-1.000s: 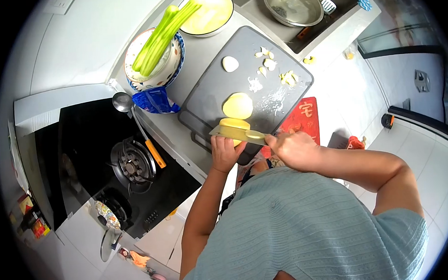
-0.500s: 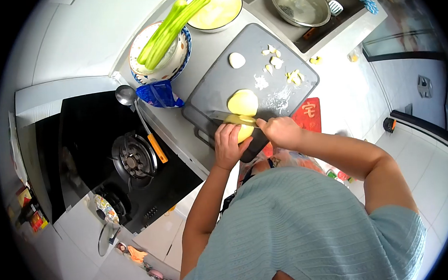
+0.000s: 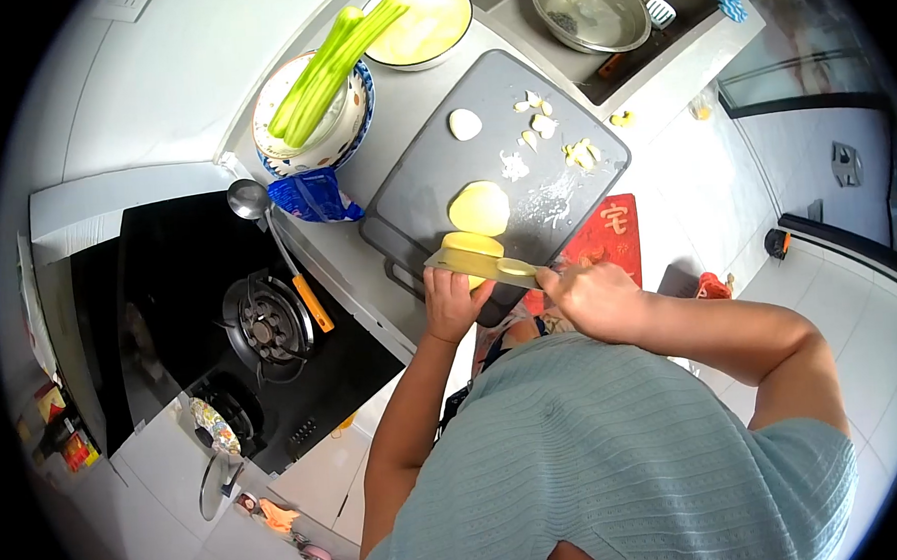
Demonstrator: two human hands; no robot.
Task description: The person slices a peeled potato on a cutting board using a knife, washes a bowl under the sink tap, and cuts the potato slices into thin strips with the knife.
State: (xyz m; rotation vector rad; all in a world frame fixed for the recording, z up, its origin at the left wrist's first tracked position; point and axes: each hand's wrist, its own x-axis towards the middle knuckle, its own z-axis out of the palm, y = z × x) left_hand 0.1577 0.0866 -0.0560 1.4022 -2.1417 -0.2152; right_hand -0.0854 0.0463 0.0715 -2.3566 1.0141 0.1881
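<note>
- Potato (image 3: 478, 283) at cutting board's (image 3: 414, 186) 6 o'clock; my left hand (image 3: 454, 305) clamps it.
- My right hand (image 3: 597, 298) grips kitchen knife (image 3: 468, 263).
- Best I curl fingertips clear, keep blade upright, cut evenly.

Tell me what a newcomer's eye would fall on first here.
Probably the bright green celery stalks, lying across the patterned bowls at the upper left. Next, the knife in the right hand, a pale slice on its blade, over the near end of the grey cutting board. The vivid blue packet just below the bowls also stands out.
</note>
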